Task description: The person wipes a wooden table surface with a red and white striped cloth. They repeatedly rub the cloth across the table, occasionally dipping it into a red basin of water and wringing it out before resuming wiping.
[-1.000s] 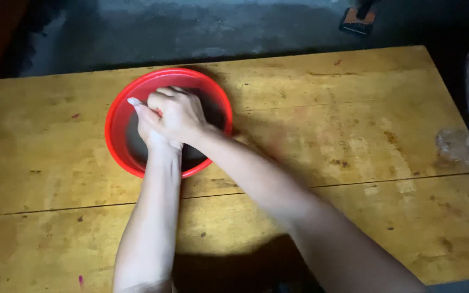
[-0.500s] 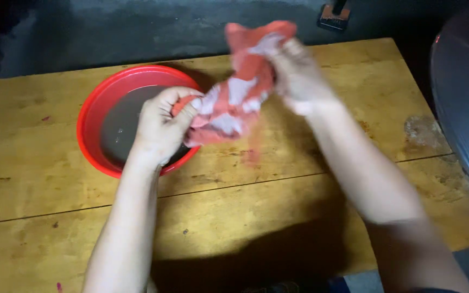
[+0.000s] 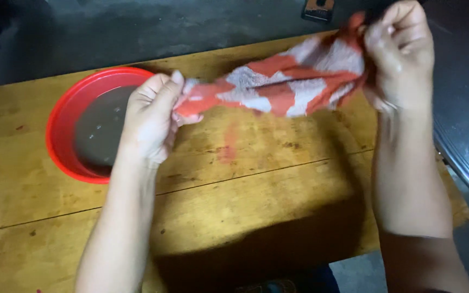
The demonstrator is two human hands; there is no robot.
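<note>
both grips on seemingly damp red-white cloth (image 3: 283, 87)

The cloth (image 3: 283, 89) is orange-red with pale grey-white blocks, a broad checked pattern. The basin (image 3: 61, 149) is bright red, and the water (image 3: 100, 127) in it looks murky grey-brown. The tabletop (image 3: 256, 190) is yellow-ochre wood with dark specks, brown stains and a faint reddish smear. The floor (image 3: 137, 27) behind is dark grey.

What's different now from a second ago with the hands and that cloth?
Both hands lifted out of the red basin. The left hand and right hand moved apart, stretching the red-and-white cloth above the wooden table. The basin remains on the table, holding murky water.
</note>
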